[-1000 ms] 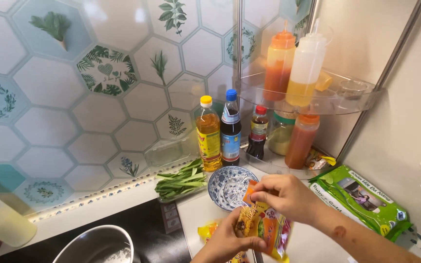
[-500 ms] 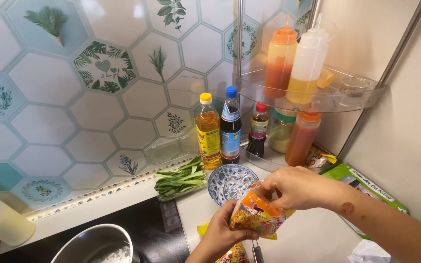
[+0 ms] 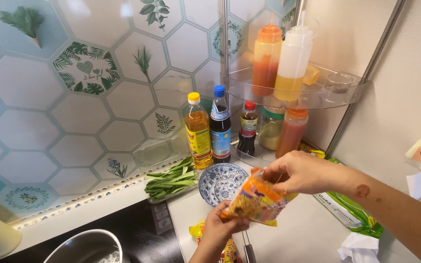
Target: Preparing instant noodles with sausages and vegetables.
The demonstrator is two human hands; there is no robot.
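- An orange noodle packet [image 3: 255, 204] is held above the desk [image 3: 298, 234], just in front of a blue-and-white patterned bowl [image 3: 220, 181].
- The packet's lower left corner is gripped by the left hand [image 3: 222, 228], whose fingers are closed around it from below.
- The packet's top edge is pinched by the right hand [image 3: 304, 171], fingers curled shut on the wrapper, so that the packet is stretched between both hands and tilted.
- A second packet [image 3: 227, 251] is seen lying on the desk beneath the left hand.
- A bunch of green vegetables [image 3: 171, 178] is laid on a tray to the left of the bowl; a yellow oil bottle [image 3: 198, 132] and a dark sauce bottle [image 3: 220, 125] are stood behind it.
- Compared with half a second ago, the packet has been raised a little and turned more on its side, and the right hand has been shifted toward the packet's upper right corner.
- The bowl, bottles and vegetables are left unmoved since then.
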